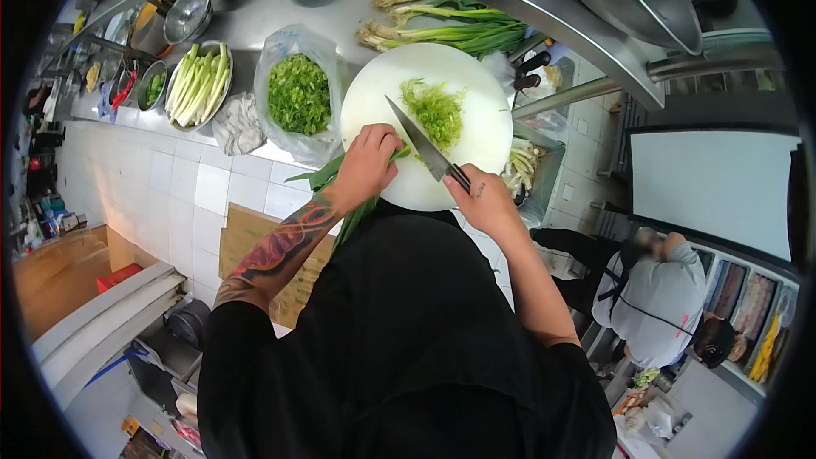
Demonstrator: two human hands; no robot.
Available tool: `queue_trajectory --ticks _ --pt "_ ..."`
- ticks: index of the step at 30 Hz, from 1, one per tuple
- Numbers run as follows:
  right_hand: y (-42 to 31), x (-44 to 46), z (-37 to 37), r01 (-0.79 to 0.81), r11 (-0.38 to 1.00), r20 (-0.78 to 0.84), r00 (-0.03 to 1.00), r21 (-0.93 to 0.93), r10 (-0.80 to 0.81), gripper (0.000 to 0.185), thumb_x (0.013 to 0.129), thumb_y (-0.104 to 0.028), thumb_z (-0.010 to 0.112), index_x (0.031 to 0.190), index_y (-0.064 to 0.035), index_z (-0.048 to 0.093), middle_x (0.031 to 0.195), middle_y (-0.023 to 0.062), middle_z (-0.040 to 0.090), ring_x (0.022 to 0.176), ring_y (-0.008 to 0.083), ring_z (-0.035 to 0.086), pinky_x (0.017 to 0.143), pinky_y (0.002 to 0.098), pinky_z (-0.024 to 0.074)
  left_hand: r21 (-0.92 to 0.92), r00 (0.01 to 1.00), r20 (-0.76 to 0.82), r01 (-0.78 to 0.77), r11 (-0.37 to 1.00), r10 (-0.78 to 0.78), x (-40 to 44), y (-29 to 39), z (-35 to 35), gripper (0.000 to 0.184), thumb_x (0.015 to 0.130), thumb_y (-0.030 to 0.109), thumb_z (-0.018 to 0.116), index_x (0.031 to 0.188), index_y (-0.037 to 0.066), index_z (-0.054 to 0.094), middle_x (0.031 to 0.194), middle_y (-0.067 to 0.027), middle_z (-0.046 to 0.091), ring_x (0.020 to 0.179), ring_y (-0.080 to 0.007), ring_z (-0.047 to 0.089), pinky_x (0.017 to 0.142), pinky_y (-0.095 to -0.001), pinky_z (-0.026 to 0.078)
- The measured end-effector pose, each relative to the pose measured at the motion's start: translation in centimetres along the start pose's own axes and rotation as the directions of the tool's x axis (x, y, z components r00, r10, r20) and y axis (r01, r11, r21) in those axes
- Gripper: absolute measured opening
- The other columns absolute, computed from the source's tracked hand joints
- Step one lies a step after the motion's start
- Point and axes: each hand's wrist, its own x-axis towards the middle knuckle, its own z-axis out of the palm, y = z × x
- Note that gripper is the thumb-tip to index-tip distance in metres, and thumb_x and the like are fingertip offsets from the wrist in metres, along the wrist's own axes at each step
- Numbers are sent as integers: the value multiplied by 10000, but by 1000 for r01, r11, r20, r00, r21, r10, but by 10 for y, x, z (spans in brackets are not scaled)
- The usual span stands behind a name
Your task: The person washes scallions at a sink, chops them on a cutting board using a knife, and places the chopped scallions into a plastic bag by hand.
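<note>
My left hand (368,163) is closed over a bunch of green onions, its fingers curled at the cut end. The long green onion leaves (355,219) trail from under it past the edge of the round white cutting board (374,76). In my right hand (486,201) is the black handle of a kitchen knife (425,143). Its blade slants across the board, tip pointing up and left, close to the left fingers. Beyond the blade lies a loose heap of sliced green onion (435,112).
Left of the board stands a plastic bag (262,93) of chopped greens, then a crumpled cloth (237,124) and a bowl of trimmed stalks (198,89). Whole green onions (450,25) lie behind. A bin (548,172) with trimmings is at right. Another person (650,293) bends over farther right.
</note>
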Motion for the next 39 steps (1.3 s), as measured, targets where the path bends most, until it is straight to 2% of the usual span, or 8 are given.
queue_trajectory --ticks 7,12,18,22,24,31,33,39 --pt "32 20 -3 -48 998 -105 994 -43 44 364 1018 -358 635 960 2 634 807 254 707 790 464 699 731 550 541 -231 991 -71 92 969 -111 34 4 25 391 729 -39 770 1062 60 593 1189 -140 555 1138 -380 558 968 -445 488" --pt "17 18 -16 21 992 -130 991 -123 -37 333 1028 -341 616 1001 -9 617 761 247 704 754 468 702 706 561 551 -30 995 -98 -11 999 8 33 5 19 385 742 -4 802 1068 42 603 1196 -143 573 1147 -374 558 983 -437 482" --pt "5 14 -13 86 970 -55 993 -226 -101 340 1036 -343 607 1017 -4 615 753 247 705 738 463 703 696 559 553 -188 983 -169 39 981 -71 31 5 21 353 753 12 811 1047 38 617 1192 -134 582 1141 -362 560 968 -438 480" --pt "6 17 -10 102 964 -52 992 -246 -118 335 1038 -335 605 1016 -2 617 752 249 704 737 465 702 694 559 552 -157 984 -170 22 987 -49 28 4 20 334 753 -4 805 1031 43 625 1174 -130 591 1124 -359 569 962 -438 480" --pt "3 17 -11 97 966 -50 992 -238 -112 343 1038 -338 607 1016 3 617 750 253 703 744 465 703 694 558 552 -58 988 -136 -79 995 70 26 -2 25 295 773 10 795 1016 55 634 1160 -130 599 1119 -360 579 966 -442 476" --pt "1 11 -16 122 968 -78 987 -221 -142 321 1031 -308 615 988 10 602 726 242 701 698 452 703 669 548 555 1 992 -87 -94 996 94 27 4 17 272 827 71 765 1061 59 626 1169 -127 600 1141 -355 583 986 -462 462" --pt "-8 7 -19 132 929 -25 988 -347 -149 299 1032 -280 606 963 11 593 707 225 698 661 437 702 643 529 561 63 991 -39 -127 990 130 28 6 11 275 853 110 724 1100 51 620 1192 -126 584 1168 -332 563 999 -440 449" --pt "-30 -3 -33 170 889 57 985 -425 -161 277 1039 -247 582 944 13 594 694 198 698 686 413 718 644 517 566 62 985 16 -170 983 170 30 4 1 263 866 110 669 1118 54 618 1197 -125 579 1187 -325 556 1031 -434 437"
